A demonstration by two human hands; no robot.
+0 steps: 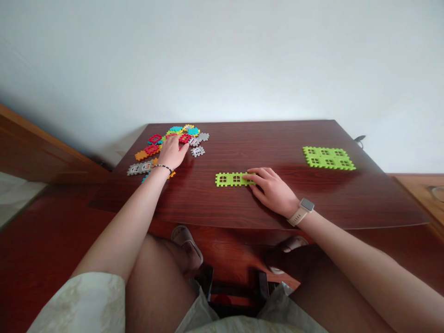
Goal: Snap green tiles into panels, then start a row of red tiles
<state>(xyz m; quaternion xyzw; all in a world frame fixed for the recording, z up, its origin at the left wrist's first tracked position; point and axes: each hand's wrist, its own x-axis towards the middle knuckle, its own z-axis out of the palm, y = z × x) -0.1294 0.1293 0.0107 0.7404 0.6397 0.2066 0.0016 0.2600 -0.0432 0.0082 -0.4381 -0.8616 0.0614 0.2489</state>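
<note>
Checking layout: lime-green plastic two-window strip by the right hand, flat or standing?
Flat. The lime-green plastic strip lies on the reddish-brown wooden table, windows facing up, with the fingers of the right hand on its right end.

Left forearm (121, 226) and right forearm (350, 254) reach out over the desk (263, 143). Left hand (172, 153) palm down toward the desk's far left, fingers extended; right hand (272, 188) mid-desk, palm down, fingers lightly curled.

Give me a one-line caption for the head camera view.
Head view: left hand on a pile of colourful interlocking plastic tiles, right hand on a green tile strip, green tile panel beyond.
</note>
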